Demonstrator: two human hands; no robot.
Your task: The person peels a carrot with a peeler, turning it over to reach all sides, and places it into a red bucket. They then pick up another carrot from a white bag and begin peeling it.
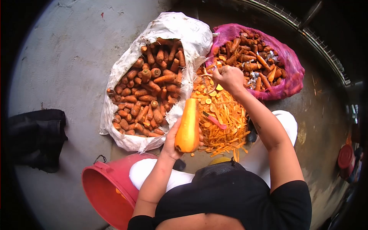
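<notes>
My left hand (171, 142) grips a large peeled orange carrot (188, 124), held upright over the floor. My right hand (227, 76) is raised farther out and closed around a peeler (211, 89), whose curved head hangs just below the fist. Under both hands lies a heap of orange peelings and cut carrot ends (224, 119). A white sack (168, 34), open and full of unpeeled carrots, lies to the left of the heap. A pink mesh bag (293, 73) holding more carrots lies to the right.
A red plastic bucket (103, 188) lies tipped at my lower left, beside my knee. A black bag (34, 138) rests on the grey concrete floor at the far left. A red container (346, 159) sits at the right edge, near a grated drain along the top right.
</notes>
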